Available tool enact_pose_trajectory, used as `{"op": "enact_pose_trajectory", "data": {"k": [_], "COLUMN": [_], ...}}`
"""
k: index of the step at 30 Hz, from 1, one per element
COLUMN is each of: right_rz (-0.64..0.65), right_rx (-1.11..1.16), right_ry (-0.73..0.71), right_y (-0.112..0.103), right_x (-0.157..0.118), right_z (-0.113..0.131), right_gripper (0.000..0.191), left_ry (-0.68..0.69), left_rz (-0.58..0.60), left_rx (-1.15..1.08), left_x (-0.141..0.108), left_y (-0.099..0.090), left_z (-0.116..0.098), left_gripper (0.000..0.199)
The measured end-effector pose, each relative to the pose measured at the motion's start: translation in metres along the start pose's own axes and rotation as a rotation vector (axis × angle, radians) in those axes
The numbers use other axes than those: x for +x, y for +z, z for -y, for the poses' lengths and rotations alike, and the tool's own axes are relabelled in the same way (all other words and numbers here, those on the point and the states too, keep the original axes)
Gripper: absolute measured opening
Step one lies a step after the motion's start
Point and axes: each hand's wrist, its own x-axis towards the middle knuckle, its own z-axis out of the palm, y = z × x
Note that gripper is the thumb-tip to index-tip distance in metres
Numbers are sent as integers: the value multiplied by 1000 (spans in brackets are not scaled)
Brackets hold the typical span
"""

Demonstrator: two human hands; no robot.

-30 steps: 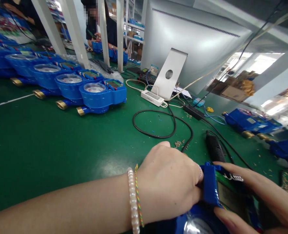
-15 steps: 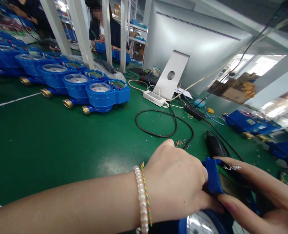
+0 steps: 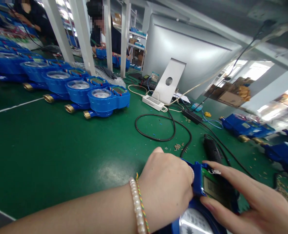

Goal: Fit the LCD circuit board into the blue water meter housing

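Note:
A blue water meter (image 3: 175, 225) lies low in the picture, its round dial (image 3: 194, 222) partly covered by a glare. Beside the dial sits its box, with a green circuit board and a grey display (image 3: 213, 188); a small silver coil (image 3: 215, 171) stands at the board's edge. My left hand (image 3: 169, 187), wearing a bead bracelet, is closed against the box's left side, its fingertips hidden. My right hand (image 3: 251, 198) spans the display box, thumb on the near side and forefinger by the coil, gripping it.
Several blue water meters with brass ends (image 3: 101, 100) stand in a row at left. A monitor (image 3: 187, 48), white adapter (image 3: 153, 102) and looped black cable (image 3: 136, 125) lie ahead. Loose screws (image 3: 179, 147) and a black tool (image 3: 212, 149) are nearer. More meters (image 3: 246, 125) are at right; people work behind.
Both hands and the display box appear a little further left, showing more of the display. The background has shifted slightly down with the camera. Both hands stay on the meter.

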Motion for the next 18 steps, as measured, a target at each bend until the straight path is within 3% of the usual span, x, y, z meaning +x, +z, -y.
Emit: {"op": "enact_pose_trajectory", "data": {"k": [4, 11, 18], "right_rz": [-44, -39, -47], "right_rx": [13, 17, 59], "right_ry": [-78, -78, -47], "right_y": [-2, -7, -7], "right_x": [11, 17, 14], "right_z": [2, 8, 9], "right_gripper": [42, 38, 35], "left_ry": [-76, -163, -109], "left_rz": [-60, -67, 16], "left_rx": [48, -46, -210], "left_x": [0, 1, 3], "left_y": [3, 5, -8], "left_z": [-1, -3, 3], "left_gripper": [22, 19, 16]}}
